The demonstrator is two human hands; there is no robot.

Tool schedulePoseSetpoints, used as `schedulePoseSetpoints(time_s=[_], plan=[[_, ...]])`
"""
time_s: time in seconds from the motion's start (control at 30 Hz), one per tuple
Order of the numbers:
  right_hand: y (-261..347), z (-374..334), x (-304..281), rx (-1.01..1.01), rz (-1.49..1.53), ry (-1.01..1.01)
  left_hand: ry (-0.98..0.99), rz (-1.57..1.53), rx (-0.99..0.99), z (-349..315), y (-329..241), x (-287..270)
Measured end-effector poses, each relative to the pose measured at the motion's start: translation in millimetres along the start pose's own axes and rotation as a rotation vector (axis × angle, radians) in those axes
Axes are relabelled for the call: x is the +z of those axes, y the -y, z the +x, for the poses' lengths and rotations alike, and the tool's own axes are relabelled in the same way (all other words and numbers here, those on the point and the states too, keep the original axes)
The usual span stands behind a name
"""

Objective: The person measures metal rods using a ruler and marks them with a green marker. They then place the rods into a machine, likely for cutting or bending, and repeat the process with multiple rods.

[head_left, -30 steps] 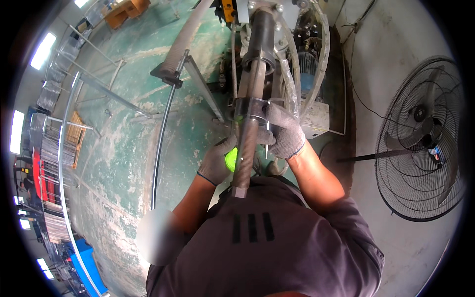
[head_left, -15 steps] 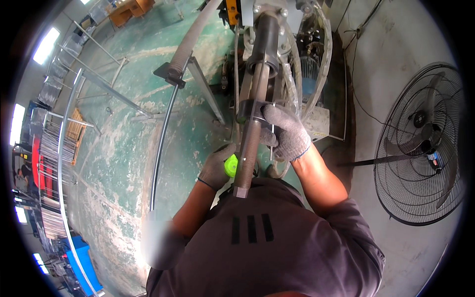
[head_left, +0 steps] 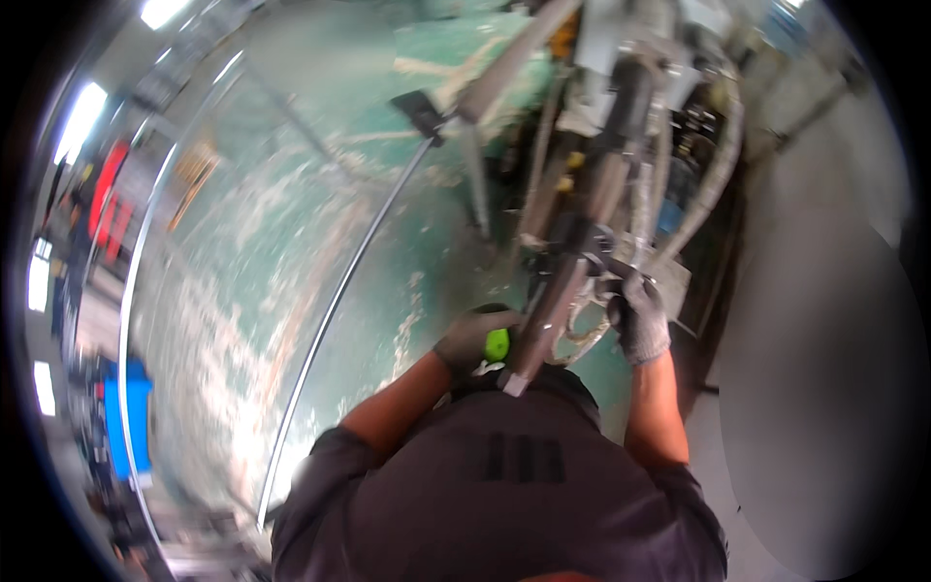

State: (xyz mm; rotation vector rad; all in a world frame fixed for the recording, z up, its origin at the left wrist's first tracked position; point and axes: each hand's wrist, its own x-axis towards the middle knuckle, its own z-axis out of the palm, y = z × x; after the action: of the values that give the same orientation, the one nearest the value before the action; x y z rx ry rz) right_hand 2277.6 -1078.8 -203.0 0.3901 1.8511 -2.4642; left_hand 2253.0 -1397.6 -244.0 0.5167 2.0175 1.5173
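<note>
A long metal tube (head_left: 562, 281) runs from a grey machine (head_left: 630, 116) at the top down toward my chest. My left hand (head_left: 472, 339), in a grey glove, is curled around a small bright green object (head_left: 497, 343) just left of the tube's near end. My right hand (head_left: 640, 315), also gloved, grips a metal clamp part (head_left: 593, 254) on the right side of the tube. The picture is blurred by head motion.
A worn green floor (head_left: 320, 252) spreads to the left, with a long curved metal rod (head_left: 339, 301) lying across it. Hoses (head_left: 708, 184) hang at the machine's right side. A grey wall (head_left: 824, 320) stands to the right. Red and blue items sit far left.
My head has swung, so the view shifted and blurred and the fan at the right left the picture. Both hands stay at the tube, the right one now a little lower.
</note>
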Motion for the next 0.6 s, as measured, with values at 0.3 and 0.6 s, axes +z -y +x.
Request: schedulePoseSetpoints(time_s=[0.3, 0.6], plan=[[-110, 40, 3, 0.612, -0.077, 0.205, -0.592, 0.055, 0.084, -19, 88, 116], [-148, -6, 63, 0.712, -0.451, 0.750, -1.113, -0.937, -0.501, -175, 39, 194]])
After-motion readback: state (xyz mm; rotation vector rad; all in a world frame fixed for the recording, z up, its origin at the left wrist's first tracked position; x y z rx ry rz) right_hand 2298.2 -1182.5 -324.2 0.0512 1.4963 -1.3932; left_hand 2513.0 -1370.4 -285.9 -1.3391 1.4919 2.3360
